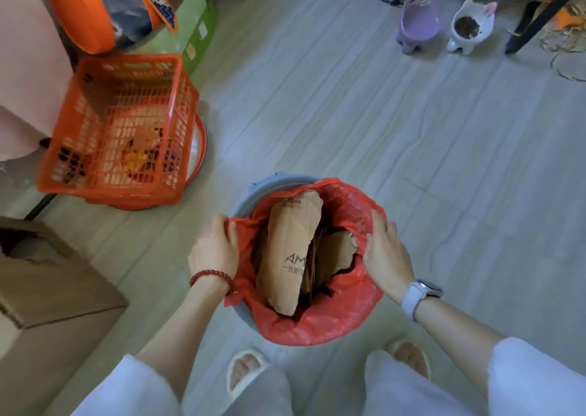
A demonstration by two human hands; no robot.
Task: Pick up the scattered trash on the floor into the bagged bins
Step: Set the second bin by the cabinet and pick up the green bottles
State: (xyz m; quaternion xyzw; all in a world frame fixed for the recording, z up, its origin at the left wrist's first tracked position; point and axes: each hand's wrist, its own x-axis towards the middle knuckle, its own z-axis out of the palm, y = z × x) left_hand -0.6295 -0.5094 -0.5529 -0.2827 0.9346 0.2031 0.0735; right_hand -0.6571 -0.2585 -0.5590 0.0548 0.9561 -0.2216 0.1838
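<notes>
A grey round bin (253, 190) lined with a red plastic bag (333, 323) stands on the floor right in front of my feet. Folded brown cardboard pieces (288, 251) stick up inside it, one printed with letters. My left hand (215, 251) grips the bag's left edge at the rim. My right hand (385, 257), with a white watch on the wrist, grips the bag's right edge. Both hands pinch the red plastic.
An orange plastic basket (79, 181) with small items inside sits to the left on an orange-rimmed base. A brown cardboard box (47, 292) is at the near left. Two pet bowls (469, 25) and a dark table leg (532, 13) stand at the far right.
</notes>
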